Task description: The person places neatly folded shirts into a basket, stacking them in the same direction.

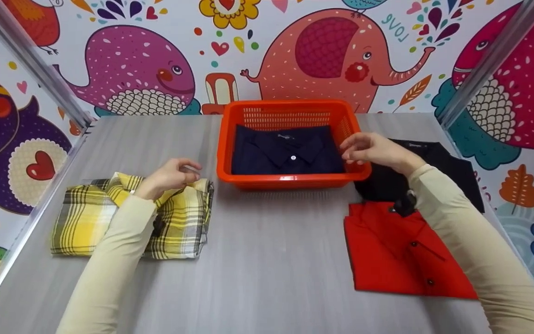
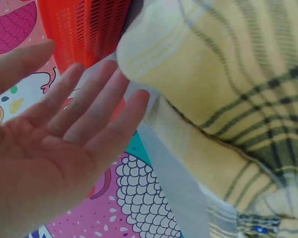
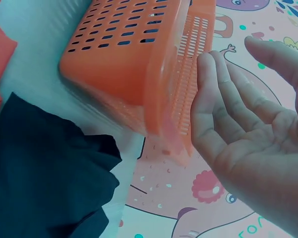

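An orange plastic basket (image 1: 295, 177) stands at the back of the table with a folded navy polo shirt (image 1: 267, 155) inside it. My left hand (image 1: 170, 178) is above a folded yellow plaid shirt (image 1: 84, 218), its fingers loosely bent and holding nothing. In the left wrist view the palm and spread fingers (image 2: 72, 106) show beside the plaid cloth. At the basket's right rim hovers my right hand (image 1: 373, 150), also holding nothing; whether it touches the rim I cannot tell. In the right wrist view its fingers (image 3: 228, 101) are relaxed next to the basket wall.
Right of the basket lies a folded black shirt (image 1: 457, 167), partly under my right forearm. Nearer to me is a folded red shirt (image 1: 378, 260) with dark buttons. The grey table (image 1: 271, 269) is bordered by metal posts (image 1: 40, 65) and panels printed with cartoon animals.
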Demonstrator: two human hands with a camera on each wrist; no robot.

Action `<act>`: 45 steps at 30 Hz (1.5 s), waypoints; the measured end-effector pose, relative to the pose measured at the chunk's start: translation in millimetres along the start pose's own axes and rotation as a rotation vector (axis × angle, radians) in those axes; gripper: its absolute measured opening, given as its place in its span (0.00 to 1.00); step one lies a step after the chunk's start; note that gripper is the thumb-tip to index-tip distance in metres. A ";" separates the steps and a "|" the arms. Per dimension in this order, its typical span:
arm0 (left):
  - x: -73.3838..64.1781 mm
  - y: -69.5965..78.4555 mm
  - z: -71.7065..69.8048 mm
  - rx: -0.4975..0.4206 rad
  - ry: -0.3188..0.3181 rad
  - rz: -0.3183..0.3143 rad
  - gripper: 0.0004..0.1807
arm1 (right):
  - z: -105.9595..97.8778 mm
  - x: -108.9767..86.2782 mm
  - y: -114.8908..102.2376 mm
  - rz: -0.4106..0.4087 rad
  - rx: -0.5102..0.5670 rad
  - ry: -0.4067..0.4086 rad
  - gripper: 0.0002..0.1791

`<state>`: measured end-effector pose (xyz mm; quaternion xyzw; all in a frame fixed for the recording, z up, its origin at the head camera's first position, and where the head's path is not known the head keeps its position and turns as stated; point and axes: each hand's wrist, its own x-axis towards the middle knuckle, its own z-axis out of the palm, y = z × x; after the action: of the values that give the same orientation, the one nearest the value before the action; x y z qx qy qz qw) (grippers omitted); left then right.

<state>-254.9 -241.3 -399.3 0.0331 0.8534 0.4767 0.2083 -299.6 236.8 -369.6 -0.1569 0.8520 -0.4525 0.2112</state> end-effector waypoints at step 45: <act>-26.6 14.6 63.8 0.091 -0.029 0.224 0.14 | -20.6 -112.8 79.9 -0.053 0.131 0.073 0.19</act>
<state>-208.0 -189.1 -407.8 0.1443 0.8619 0.4574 0.1645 -218.8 346.3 -401.6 -0.1485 0.8232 -0.5183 0.1778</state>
